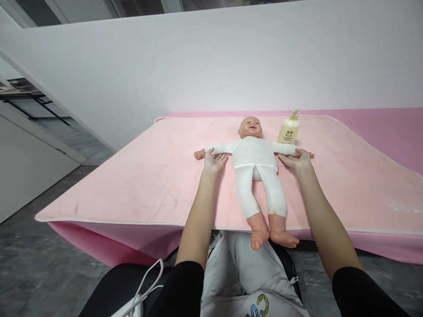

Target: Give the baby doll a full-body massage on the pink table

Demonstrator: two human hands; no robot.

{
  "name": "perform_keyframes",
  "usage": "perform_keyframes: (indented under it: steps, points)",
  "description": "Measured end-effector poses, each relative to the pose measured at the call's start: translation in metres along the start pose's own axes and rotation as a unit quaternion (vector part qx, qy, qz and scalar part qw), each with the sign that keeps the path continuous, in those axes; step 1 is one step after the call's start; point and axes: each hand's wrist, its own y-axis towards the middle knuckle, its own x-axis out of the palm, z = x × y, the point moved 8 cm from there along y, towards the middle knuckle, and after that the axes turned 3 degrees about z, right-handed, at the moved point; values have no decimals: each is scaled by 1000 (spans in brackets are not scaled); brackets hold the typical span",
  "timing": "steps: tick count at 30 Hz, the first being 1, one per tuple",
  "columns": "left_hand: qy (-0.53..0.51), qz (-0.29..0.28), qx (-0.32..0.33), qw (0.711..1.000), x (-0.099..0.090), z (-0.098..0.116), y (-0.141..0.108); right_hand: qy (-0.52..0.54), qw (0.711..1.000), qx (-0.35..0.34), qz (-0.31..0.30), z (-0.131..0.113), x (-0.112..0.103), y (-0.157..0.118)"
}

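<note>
A baby doll (254, 152) with a white cloth body lies on its back, its head at the far end and its bare feet over the table's near edge. Both doll arms are stretched out sideways. My left hand (214, 163) is at the doll arm on the left, thumb on top near the wrist and fingers along its lower side. On the opposite side, my right hand (295, 160) holds the other arm in the same way, close to the doll's hand. A pale yellow pump bottle (289, 128) stands just beyond that arm.
A light pink mat (148, 176) covers the table over a darker pink cloth (396, 136). Behind rises a low white partition (211, 61). Below the near edge are my lap and a black seat with a white cable (148, 281).
</note>
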Motion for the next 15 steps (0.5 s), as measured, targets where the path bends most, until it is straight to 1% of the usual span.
perform_keyframes:
  steps: [1,3,7,9,10,11,12,13,15]
  points:
    - [-4,2,12,1000,-3,4,2,-18,1000,-7,-8,-1,0,1]
    - [-15,6,36,999,-6,11,4,-23,1000,-7,-7,0,-1,2]
    - [8,22,107,994,-6,20,2,4,1000,4,30,-1,-4,-5]
    - [33,30,145,988,-2,22,0,39,998,18,47,-2,-3,-11]
    - [50,36,174,983,0,24,-1,75,995,32,61,-2,-3,-15]
    - [73,42,211,974,2,27,-2,118,989,49,79,-1,-3,-19]
    - [105,47,260,959,5,32,-5,159,980,64,98,1,-2,-22]
    - [143,50,313,938,8,37,-9,189,973,73,112,1,-1,-25]
    - [230,50,409,882,16,43,-18,201,968,70,132,1,-1,-28]
